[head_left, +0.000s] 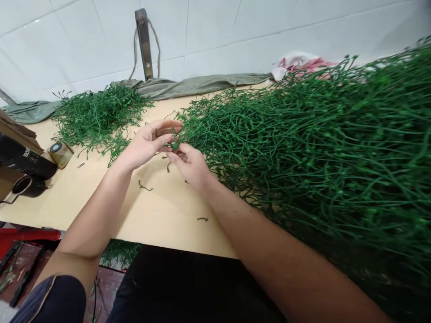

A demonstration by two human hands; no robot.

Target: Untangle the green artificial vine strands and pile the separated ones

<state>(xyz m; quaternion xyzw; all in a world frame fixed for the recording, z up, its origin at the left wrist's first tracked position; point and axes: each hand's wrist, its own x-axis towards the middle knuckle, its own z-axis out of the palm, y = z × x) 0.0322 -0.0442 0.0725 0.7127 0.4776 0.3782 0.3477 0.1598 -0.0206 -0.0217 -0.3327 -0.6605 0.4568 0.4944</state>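
Note:
Over the pale tabletop [161, 206], my left hand [151, 141] has its fingers curled round a small green stem piece [175, 142]. Close beside it, my right hand [190, 163] pinches the lower part of the same piece between thumb and fingers. A large heap of long green stems [303, 134] spreads from just beyond my hands to the right edge. To the left of my hands lies a smaller pile of green stems [97, 114]. Short loose bits [145, 186] are scattered on the tabletop.
At the left edge are a black cylindrical container [27, 157], a dark mug [30, 186] and a small jar [60, 154]. A grey-green cloth [198, 84] runs along the wall. A red-and-white cloth [299, 65] lies at the back. A metal bracket [144, 45] stands against the tiles.

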